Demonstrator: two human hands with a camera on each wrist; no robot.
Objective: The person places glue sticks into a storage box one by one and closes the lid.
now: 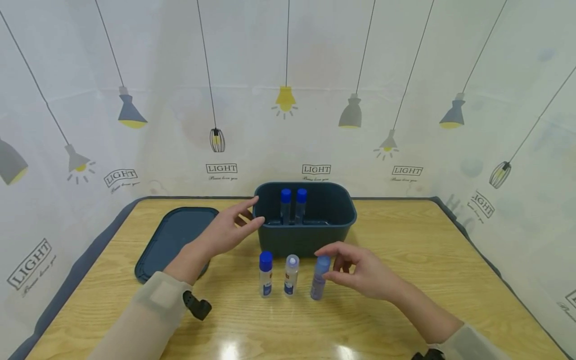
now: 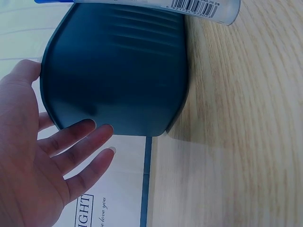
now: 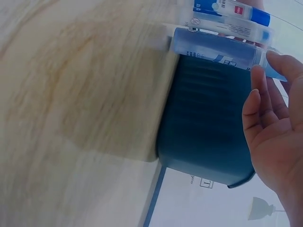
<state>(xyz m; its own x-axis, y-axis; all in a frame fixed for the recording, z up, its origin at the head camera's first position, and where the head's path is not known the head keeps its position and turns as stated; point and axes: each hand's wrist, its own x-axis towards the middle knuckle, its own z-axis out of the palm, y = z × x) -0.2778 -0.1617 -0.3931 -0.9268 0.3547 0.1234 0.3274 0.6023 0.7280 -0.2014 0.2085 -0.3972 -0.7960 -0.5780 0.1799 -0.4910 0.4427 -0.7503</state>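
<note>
**Pinch softly near the top and mind the other tubes**

From my head, I see three little tubes in a row on the desk [image 1: 405, 235]. My right hand [image 1: 355, 267] pinches the purple-blue tube [image 1: 317, 287] near its top. It is at the right end of the row, in front of the dark box [image 1: 306, 242]. The clear-topped tube [image 1: 290, 280] is in the middle, so I should hold mine straight and not bump it. The blue-capped tube [image 1: 266, 280] is at the left end. Two more tubes [image 1: 285, 202] stand inside the box. The lid [image 1: 180, 235] lies flat on the left, partly behind my arm.

From my left wrist, my left hand [image 2: 40, 151] is loosely open at the end of the box, with fingers spread and no tube in it. The tip at the rim seems to touch, but I can't tell if it pushes. A soft touch there could stop the box sliding.

From my right wrist, my thumb and a finger close on the tube's top end. I can't tell if its bottom touches the desk. Straight up first, then sideways, seems the safest way to lift it.
</note>
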